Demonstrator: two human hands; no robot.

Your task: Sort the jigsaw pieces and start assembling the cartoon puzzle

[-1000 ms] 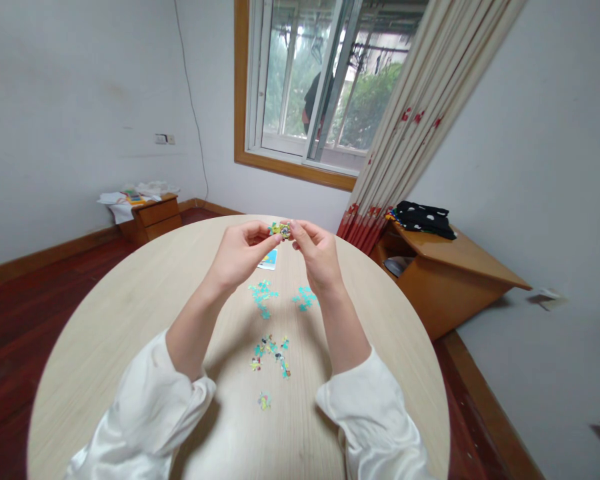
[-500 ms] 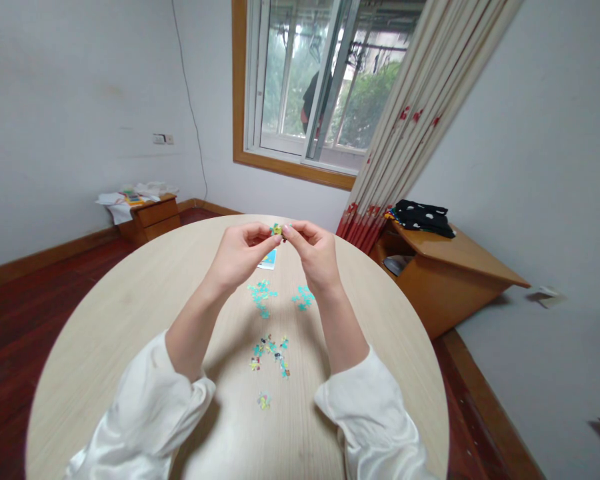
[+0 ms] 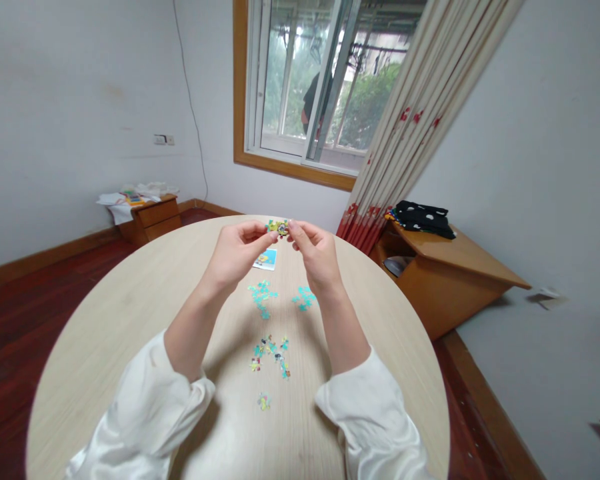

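Observation:
Between my two hands, over the far part of the round table [image 3: 130, 320], are small yellow and green jigsaw pieces [image 3: 281, 229]. My left hand [image 3: 237, 253] pinches them from the left. The fingertips of my right hand [image 3: 316, 253] are closed on their right side. Whether the pieces are joined I cannot tell. A small picture card [image 3: 266, 259] lies below the hands, partly covered by my left thumb side. Nearer to me lie turquoise jigsaw pieces [image 3: 263, 293] and another turquoise group [image 3: 305, 299] on the right.
Mixed-colour pieces [image 3: 270, 350] are scattered closer in, with a yellowish piece [image 3: 264, 401] nearest me. A wooden cabinet [image 3: 455, 273] with dark cloth on it stands to the right. A low drawer unit [image 3: 155, 217] is at the left, and a window [image 3: 325, 80] is ahead.
My fingertips have moved slightly apart, so more of the held yellow pieces shows. More of the picture card is uncovered. The pieces on the table have stayed put.

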